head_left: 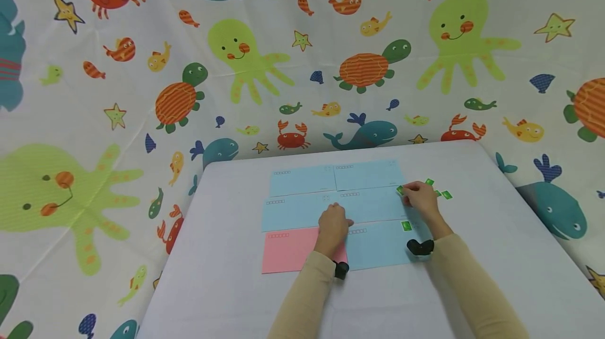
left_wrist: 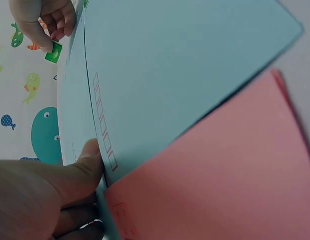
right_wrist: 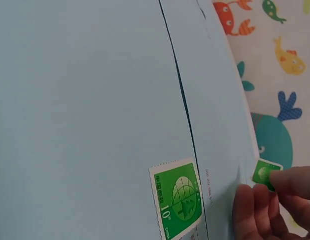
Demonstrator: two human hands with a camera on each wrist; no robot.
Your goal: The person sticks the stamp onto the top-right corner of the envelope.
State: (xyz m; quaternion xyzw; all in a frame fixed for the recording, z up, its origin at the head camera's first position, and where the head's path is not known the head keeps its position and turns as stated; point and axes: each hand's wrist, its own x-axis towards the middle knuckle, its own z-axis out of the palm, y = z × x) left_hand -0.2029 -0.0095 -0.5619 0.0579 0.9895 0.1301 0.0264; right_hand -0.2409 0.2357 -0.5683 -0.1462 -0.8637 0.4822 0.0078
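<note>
My right hand pinches a small green postage stamp between thumb and fingers, over the right end of the middle-right blue envelope. Below it, the front-right blue envelope bears another green stamp, printed with a globe and "10", near its upper right corner. My left hand rests where the middle envelopes meet the front ones, its thumb stretched along a blue envelope's edge. Under that wrist lies a pink envelope, partly covered by the hand and sleeve.
Two more blue envelopes form the back row, left and right. Several loose green stamps, one at the far right, lie on the white table beyond my right hand. A sea-animal cloth hangs behind.
</note>
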